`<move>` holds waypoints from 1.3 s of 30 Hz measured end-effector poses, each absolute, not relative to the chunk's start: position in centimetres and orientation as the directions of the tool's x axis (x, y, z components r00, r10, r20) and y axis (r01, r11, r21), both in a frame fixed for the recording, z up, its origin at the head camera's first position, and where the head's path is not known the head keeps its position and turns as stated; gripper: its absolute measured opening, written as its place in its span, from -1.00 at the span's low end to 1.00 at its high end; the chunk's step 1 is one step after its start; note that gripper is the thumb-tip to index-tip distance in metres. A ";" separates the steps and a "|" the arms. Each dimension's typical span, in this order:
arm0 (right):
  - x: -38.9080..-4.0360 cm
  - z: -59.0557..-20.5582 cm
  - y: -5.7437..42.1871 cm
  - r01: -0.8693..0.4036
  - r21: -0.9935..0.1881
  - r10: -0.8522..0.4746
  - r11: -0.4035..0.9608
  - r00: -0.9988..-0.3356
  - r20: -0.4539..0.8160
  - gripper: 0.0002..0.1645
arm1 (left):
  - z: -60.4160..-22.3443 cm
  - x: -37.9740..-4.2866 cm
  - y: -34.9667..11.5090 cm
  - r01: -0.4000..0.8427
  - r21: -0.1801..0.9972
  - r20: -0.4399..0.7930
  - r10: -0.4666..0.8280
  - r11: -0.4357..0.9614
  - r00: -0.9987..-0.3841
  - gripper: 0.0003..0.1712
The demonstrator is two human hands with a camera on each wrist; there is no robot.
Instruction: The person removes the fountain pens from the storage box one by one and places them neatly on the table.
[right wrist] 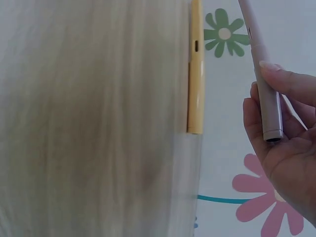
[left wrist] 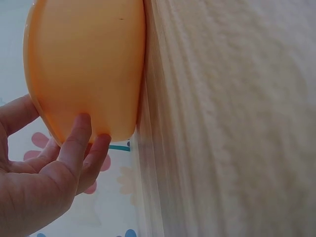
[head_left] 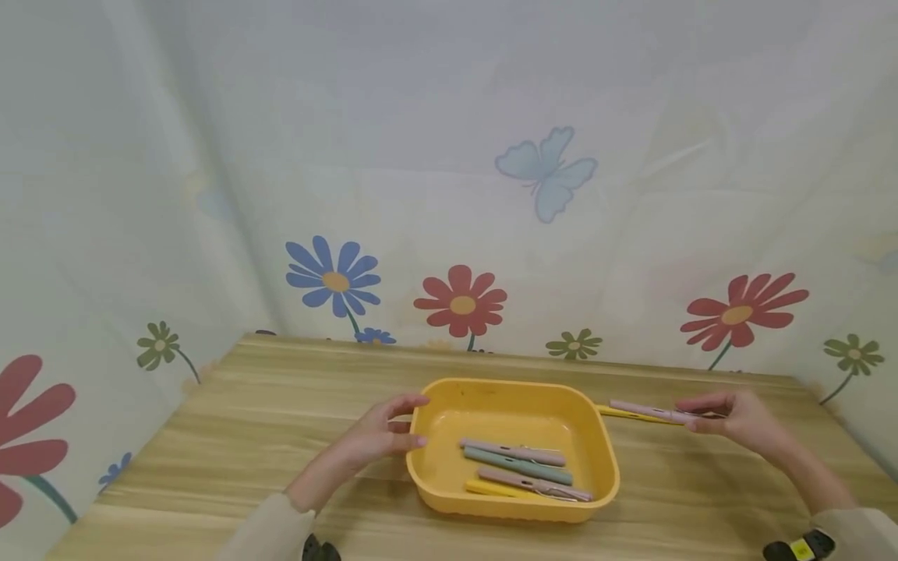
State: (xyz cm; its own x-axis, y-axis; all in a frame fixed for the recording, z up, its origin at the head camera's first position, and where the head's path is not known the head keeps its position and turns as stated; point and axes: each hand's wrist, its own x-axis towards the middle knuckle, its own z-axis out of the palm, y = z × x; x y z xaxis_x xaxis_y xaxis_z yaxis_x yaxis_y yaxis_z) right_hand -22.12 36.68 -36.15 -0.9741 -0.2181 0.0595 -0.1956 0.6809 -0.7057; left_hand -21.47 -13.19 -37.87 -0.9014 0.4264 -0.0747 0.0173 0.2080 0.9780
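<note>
A yellow plastic basket point(head_left: 512, 384) stands on the table. My left hand point(head_left: 375, 432) grips its left end, with fingers against the outer wall point(left wrist: 89, 59) in the left wrist view. Inside lie a pinkish pen point(head_left: 508, 449), a grey-green pen point(head_left: 515, 464), a second pinkish pen point(head_left: 519, 479) and a yellow pen point(head_left: 494, 488), side by side. To the right of the basket, my right hand point(head_left: 745, 425) pinches a pale purple pen point(right wrist: 269, 106) between thumb and fingers, raised off the table. Another yellow pen point(right wrist: 196, 89) lies on the table below it.
The wood-grain table point(head_left: 309, 389) runs back to a white curtain point(head_left: 421, 156) printed with flowers and a butterfly. Bands with dark devices point(head_left: 800, 548) sit on both wrists.
</note>
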 end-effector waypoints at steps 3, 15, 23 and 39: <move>-22.1 -36.6 37.0 -0.210 -0.692 -0.229 0.690 -0.971 0.067 -0.55 | -37.8 -21.5 -13.2 0.018 0.977 -0.076 0.427 0.213 -0.901 -0.30; -22.6 -37.6 37.0 -0.156 -0.645 -0.216 0.748 -0.976 -0.014 -0.59 | -37.7 -21.5 -12.9 0.022 0.976 -0.076 0.435 0.216 -0.897 -0.30; -23.0 -38.2 36.4 -0.180 -0.633 -0.262 0.753 -0.964 -0.038 -0.60 | -37.7 -21.5 -13.1 0.024 0.978 -0.071 0.436 0.209 -0.897 -0.30; -23.6 -38.8 35.7 -0.223 -0.596 -0.308 0.772 -0.950 -0.044 -0.69 | -37.8 -21.6 -13.1 0.023 0.970 -0.082 0.417 0.241 -0.905 -0.31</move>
